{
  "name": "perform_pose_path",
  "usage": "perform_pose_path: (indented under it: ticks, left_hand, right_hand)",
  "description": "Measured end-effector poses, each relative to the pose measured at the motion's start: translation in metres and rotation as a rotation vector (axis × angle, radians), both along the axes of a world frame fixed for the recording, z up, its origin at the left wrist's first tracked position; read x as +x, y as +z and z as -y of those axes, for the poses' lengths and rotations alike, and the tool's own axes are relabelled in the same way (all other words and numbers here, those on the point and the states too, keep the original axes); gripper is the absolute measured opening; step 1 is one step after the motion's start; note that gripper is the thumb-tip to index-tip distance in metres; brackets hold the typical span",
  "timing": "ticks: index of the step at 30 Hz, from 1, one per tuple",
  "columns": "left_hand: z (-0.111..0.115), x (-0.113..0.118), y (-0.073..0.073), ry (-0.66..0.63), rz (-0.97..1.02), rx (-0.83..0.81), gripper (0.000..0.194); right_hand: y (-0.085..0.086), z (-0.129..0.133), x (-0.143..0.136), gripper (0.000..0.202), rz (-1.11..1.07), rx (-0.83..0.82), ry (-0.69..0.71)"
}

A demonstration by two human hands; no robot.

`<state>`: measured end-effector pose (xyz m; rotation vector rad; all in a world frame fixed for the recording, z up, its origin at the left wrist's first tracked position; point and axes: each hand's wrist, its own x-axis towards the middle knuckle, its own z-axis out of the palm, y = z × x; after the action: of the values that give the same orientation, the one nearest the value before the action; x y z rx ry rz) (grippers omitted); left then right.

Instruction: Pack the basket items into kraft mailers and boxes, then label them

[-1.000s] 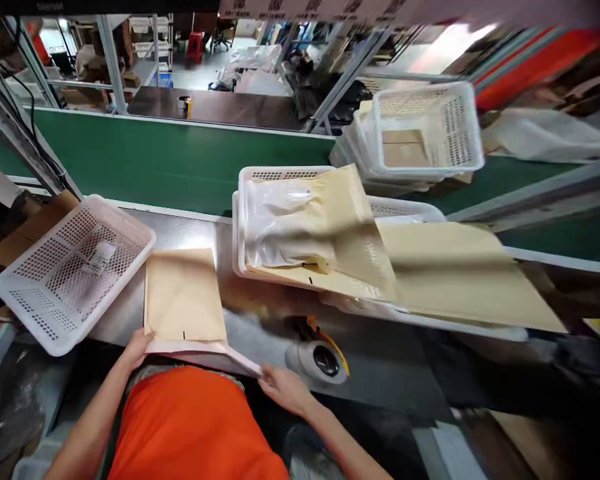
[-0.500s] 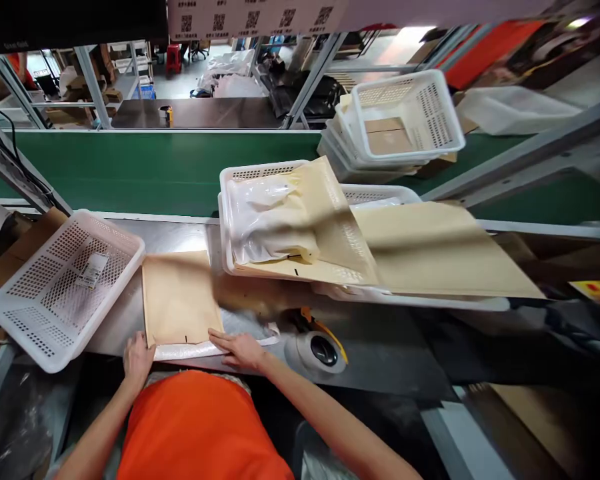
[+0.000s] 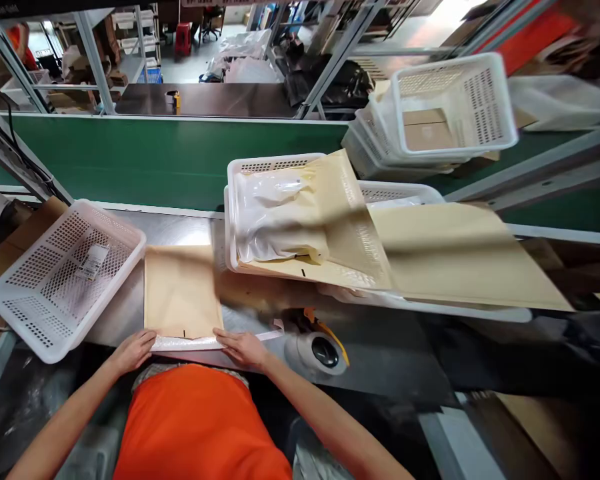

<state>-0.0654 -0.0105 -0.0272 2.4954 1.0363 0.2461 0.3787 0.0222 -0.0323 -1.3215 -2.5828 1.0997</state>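
A tan padded envelope (image 3: 181, 288) lies flat on the metal bench in front of me, its bubble-lined white flap (image 3: 185, 344) along the near edge. My left hand (image 3: 134, 351) is closed on the near left corner, fingertips on the flap's end. At the near right corner, my right hand (image 3: 243, 348) is also closed, its fingers on the envelope edge and the flap; its thumb is largely hidden. A thin pale strip (image 3: 270, 335) sticks out beyond the right hand. Farther right sits a white roll with a dark core (image 3: 325, 351), against a black and orange-yellow tool (image 3: 333, 333).
A white perforated basket (image 3: 75, 280) with a label inside stands left. Baskets at centre hold a white plastic package (image 3: 275, 220) and large padded envelopes (image 3: 460, 253). Stacked baskets (image 3: 455, 107) rest by the green belt (image 3: 180, 150) behind the bench (image 3: 380, 353).
My left hand has turned, its fingers now reaching inward over the flap's corner. The right hand stays at its corner with slightly more bent fingers. The view has tilted down a little.
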Motion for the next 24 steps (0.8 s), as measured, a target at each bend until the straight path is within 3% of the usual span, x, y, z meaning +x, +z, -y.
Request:
perform_pose_path:
  ticks: [3,7,12,15,20,24]
  left_hand:
    - [0.001,-0.002,-0.001,0.052,0.075,0.027,0.035]
    - [0.005,0.002,-0.001,0.221,0.061,0.055,0.030]
    - [0.008,0.024,-0.009,0.527,0.039,0.011,0.038]
    - [0.008,0.040,-0.010,0.634,-0.006,-0.005,0.039]
    - [0.002,0.057,0.008,0.864,-0.079,-0.253,0.032]
    - [-0.011,0.066,0.016,1.007,-0.139,-0.398,0.029]
  right_hand:
    - [-0.006,0.009,-0.003,0.039,-0.082,-0.037,-0.110]
    - [-0.004,0.012,-0.010,0.036,-0.149,-0.040,-0.269]
    - [-0.002,0.013,-0.021,0.041,-0.133,-0.012,-0.420]
    - [-0.006,0.016,-0.036,0.040,-0.066,0.013,-0.513]
    - [-0.005,0.015,-0.069,0.033,0.150,0.026,-0.675]
    - [0.007,0.004,-0.081,0.027,0.284,-0.027,-0.763]
